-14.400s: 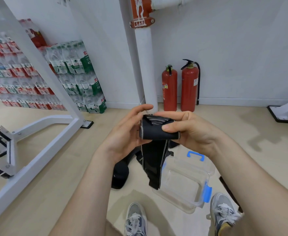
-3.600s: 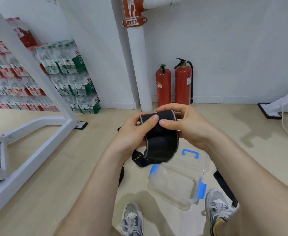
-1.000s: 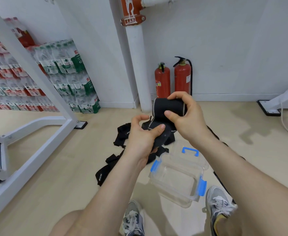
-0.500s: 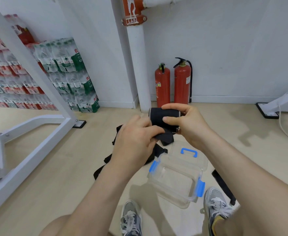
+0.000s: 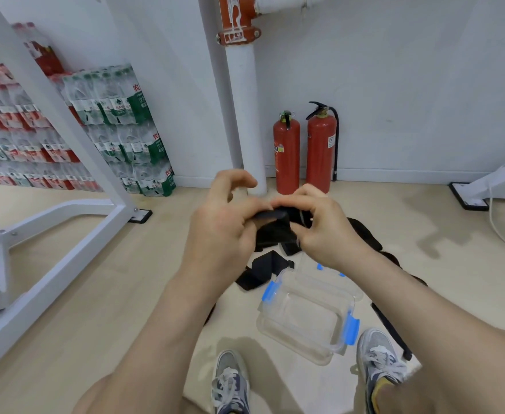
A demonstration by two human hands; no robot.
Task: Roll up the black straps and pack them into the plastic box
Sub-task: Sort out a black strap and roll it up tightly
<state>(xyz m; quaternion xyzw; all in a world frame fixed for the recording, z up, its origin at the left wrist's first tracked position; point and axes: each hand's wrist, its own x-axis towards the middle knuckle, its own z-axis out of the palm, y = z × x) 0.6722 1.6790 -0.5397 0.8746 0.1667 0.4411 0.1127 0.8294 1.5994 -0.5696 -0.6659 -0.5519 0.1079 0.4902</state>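
Note:
Between my two hands, above the floor, is a rolled black strap [image 5: 275, 231]. My left hand [image 5: 224, 222] pinches the roll's loose end with thumb and fingers, its index finger lifted. My right hand [image 5: 322, 225] grips the roll from the right, fingers curled over its top. Below them an open clear plastic box [image 5: 308, 321] with blue clips stands on the floor, nothing in it. More black straps [image 5: 263, 273] lie on the floor left of the box and behind my right wrist [image 5: 364, 234].
My two shoes [image 5: 231, 383] flank the box's near side. Two red fire extinguishers [image 5: 305, 147] and a white pipe [image 5: 245, 115] stand at the wall. A white metal frame [image 5: 66, 234] crosses the left. Stacked bottled water packs [image 5: 119, 130] line the left wall.
The roll has come lower and both hands have closed in around it. My left hand has shifted from gripping the strap's tail to pinching the end against the roll.

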